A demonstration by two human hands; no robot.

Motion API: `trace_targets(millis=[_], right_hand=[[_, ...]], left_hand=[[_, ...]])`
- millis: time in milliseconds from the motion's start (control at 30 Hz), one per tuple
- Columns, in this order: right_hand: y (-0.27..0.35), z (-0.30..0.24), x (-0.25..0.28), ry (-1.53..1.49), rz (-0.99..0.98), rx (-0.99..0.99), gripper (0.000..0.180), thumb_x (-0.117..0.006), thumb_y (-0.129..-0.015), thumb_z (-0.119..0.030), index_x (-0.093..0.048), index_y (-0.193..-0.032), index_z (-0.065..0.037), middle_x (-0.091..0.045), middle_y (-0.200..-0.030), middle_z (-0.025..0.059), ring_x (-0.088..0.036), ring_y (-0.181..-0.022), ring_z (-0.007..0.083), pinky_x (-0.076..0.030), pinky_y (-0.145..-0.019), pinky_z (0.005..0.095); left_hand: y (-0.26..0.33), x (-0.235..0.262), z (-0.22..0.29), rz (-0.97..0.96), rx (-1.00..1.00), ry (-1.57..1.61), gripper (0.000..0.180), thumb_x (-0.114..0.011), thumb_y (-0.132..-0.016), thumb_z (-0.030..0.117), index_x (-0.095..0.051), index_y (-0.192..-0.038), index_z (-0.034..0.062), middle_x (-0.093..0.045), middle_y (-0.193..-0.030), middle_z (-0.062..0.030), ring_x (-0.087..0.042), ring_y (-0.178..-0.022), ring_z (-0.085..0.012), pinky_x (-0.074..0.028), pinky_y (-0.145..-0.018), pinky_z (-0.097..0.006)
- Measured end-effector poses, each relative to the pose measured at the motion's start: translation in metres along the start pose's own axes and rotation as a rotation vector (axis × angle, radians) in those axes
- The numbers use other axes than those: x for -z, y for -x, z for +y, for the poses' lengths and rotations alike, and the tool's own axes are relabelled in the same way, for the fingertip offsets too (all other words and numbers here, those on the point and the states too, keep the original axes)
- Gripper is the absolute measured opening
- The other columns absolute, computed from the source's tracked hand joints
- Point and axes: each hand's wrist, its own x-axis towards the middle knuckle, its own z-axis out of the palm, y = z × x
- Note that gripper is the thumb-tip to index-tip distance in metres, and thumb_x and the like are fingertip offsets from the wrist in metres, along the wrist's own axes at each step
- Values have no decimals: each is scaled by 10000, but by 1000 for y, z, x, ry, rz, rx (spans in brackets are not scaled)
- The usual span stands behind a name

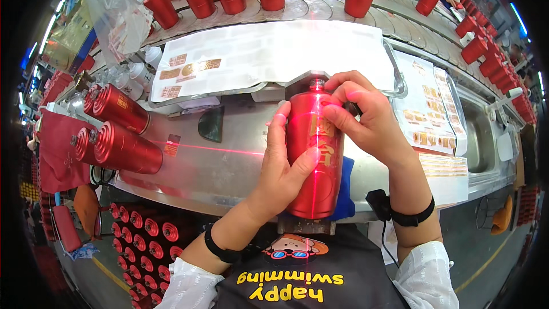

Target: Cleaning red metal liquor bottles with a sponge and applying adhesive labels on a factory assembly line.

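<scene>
Red bottle (315, 154) lying lengthwise in a jig at the near edge of the steel bench (229, 160), crossed by red laser lines; gold label apparently already on. Left hand (283, 171) wrapped around its side, right hand (366, 120) pressing fingertips near the neck. Two labelled bottles (123, 131) laid aside left; sticker sheets (426, 109) not yet used up

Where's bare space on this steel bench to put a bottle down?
Bare steel bench top lies between the lying red ribbed bottles and the left hand. Behind it, the white label sheets crowd the bench; right hand blocks the other side.
</scene>
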Motion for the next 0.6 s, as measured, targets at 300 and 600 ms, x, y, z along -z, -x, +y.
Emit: trace_targets(millis=[300, 600], right_hand=[[13, 9, -1, -10, 170, -15, 222, -582, -934, -175, -602, -1058, 8, -583, -1063, 141, -593, -943, 258, -472, -830, 321], [66, 6, -23, -261, 96, -303, 664, -582, -945, -358, -352, -1391, 77, -450, -1366, 207, -455, -1258, 273, -360, -1045, 352]], left_hand=[[-6, -1, 9, 10, 52, 177, 742, -578, -930, 219, -127, -1446, -65, -325, -1399, -206, -390, -1279, -255, -328, -1073, -375], [-9, 2, 6, 10, 22, 87, 763, -600, -927, 269, -145, -1444, -59, -351, -1394, -207, -416, -1257, -236, -353, -1051, -356]])
